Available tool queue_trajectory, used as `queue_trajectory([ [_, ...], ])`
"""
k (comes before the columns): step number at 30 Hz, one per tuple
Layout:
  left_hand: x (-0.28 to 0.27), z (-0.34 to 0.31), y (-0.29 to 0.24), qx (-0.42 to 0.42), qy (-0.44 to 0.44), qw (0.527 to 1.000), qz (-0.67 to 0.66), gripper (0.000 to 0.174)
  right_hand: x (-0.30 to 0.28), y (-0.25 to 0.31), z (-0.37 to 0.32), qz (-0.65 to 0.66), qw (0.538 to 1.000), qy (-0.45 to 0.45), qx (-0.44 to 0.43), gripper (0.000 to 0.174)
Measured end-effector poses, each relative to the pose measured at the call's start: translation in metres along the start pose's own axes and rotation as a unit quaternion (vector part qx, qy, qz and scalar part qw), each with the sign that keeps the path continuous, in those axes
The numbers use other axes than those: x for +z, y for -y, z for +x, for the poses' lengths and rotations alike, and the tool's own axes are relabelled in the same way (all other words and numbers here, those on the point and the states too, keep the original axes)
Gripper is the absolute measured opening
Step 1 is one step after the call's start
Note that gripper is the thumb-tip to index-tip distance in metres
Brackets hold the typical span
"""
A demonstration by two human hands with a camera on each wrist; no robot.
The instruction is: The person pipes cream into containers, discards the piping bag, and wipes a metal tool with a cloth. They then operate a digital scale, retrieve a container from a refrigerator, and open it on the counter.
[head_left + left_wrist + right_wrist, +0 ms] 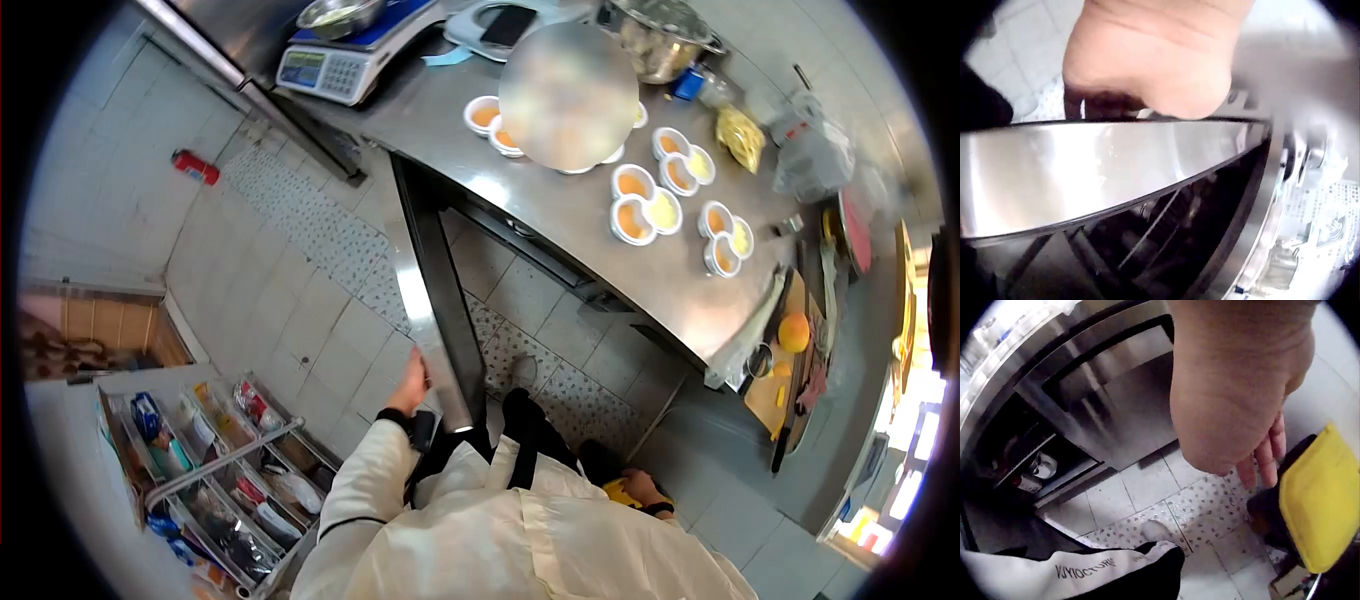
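My left hand [408, 385] is at the outer end of a steel under-counter door [420, 300], which stands swung out from the counter. In the left wrist view the heel of the left hand [1147, 62] is at the door's bright top edge [1085, 169], with the fingers bent down behind it and mostly hidden. My right hand [645, 488] hangs low by my side, holding nothing. In the right wrist view its loose fingers [1266, 459] point down beside a bin with a yellow lid [1322, 500].
The steel counter [520, 200] bears several groups of white cups [632, 215] with orange and yellow contents, a scale [350, 60], a metal pot [655, 45] and a cutting board [765, 400]. A divided storage rack [220, 470] stands left; a red cylinder [195, 167] lies farther off.
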State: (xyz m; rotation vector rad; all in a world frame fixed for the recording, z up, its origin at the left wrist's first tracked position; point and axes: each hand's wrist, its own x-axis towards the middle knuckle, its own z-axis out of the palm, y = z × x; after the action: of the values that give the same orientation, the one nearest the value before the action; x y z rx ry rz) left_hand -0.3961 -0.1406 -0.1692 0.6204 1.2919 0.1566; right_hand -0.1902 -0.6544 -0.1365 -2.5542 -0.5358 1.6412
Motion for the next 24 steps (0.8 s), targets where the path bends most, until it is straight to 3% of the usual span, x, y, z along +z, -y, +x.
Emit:
queue_trajectory([
  [1, -0.018, -0.021, -0.006, 0.001, -0.006, 1.000, -0.009, 0.052, -0.017, 0.012, 0.010, 0.008, 1.000, -0.019, -0.006, 0.032],
  [3, -0.056, -0.057, -0.015, 0.176, -0.177, 0.951, 0.183, 0.046, -0.043, 0.042, 0.024, 0.028, 0.998, -0.059, -0.012, 0.025],
  [5, -0.086, -0.072, -0.014, 0.328, -0.327, 0.809, 0.363, 0.051, -0.053, 0.060, 0.043, 0.078, 0.992, -0.091, -0.033, 0.025],
  [6, -0.098, -0.071, -0.009, 0.327, -0.329, 0.809, 0.361, 0.051, -0.055, 0.071, 0.055, 0.137, 0.981, -0.126, -0.054, 0.025],
  [7, -0.109, -0.069, -0.005, 0.337, -0.369, 0.770, 0.396, 0.051, -0.059, 0.082, 0.066, 0.135, 0.981, -0.126, -0.054, 0.025],
  [8, -0.115, -0.062, -0.005, 0.347, -0.407, 0.729, 0.426, 0.052, -0.067, 0.090, 0.081, 0.065, 0.985, -0.127, -0.092, 0.024],
  [9, -0.115, -0.064, -0.010, 0.343, -0.406, 0.733, 0.425, 0.052, -0.070, 0.100, 0.086, -0.006, 0.984, -0.124, -0.124, 0.024],
  [11, -0.115, -0.064, -0.026, 0.287, -0.510, 0.601, 0.545, 0.055, -0.079, 0.126, 0.099, -0.053, 0.985, -0.109, -0.124, 0.024],
  [15, -0.154, -0.049, -0.036, 0.280, -0.529, 0.560, 0.573, 0.064, -0.097, 0.221, 0.131, -0.169, 0.972, -0.047, -0.156, 0.025],
  [16, -0.167, -0.044, -0.037, 0.321, -0.538, 0.526, 0.575, 0.069, -0.096, 0.232, 0.153, -0.172, 0.972, -0.046, -0.151, 0.025],
  [17, -0.173, -0.048, -0.045, 0.266, -0.520, 0.559, 0.589, 0.070, -0.093, 0.239, 0.179, -0.198, 0.961, -0.056, -0.184, 0.027],
  [18, -0.190, -0.039, -0.043, 0.319, -0.525, 0.530, 0.585, 0.072, -0.091, 0.247, 0.203, -0.224, 0.948, -0.066, -0.215, 0.028],
  [20, -0.206, -0.033, -0.058, 0.345, -0.526, 0.529, 0.570, 0.075, -0.089, 0.278, 0.250, -0.262, 0.944, -0.063, -0.190, 0.029],
  [23, -0.228, -0.027, -0.075, 0.350, -0.532, 0.498, 0.589, 0.075, -0.091, 0.322, 0.320, -0.240, 0.946, -0.082, -0.200, 0.033],
  [24, -0.241, -0.021, -0.074, 0.366, -0.530, 0.516, 0.565, 0.073, -0.090, 0.326, 0.350, -0.156, 0.959, -0.098, -0.217, 0.033],
])
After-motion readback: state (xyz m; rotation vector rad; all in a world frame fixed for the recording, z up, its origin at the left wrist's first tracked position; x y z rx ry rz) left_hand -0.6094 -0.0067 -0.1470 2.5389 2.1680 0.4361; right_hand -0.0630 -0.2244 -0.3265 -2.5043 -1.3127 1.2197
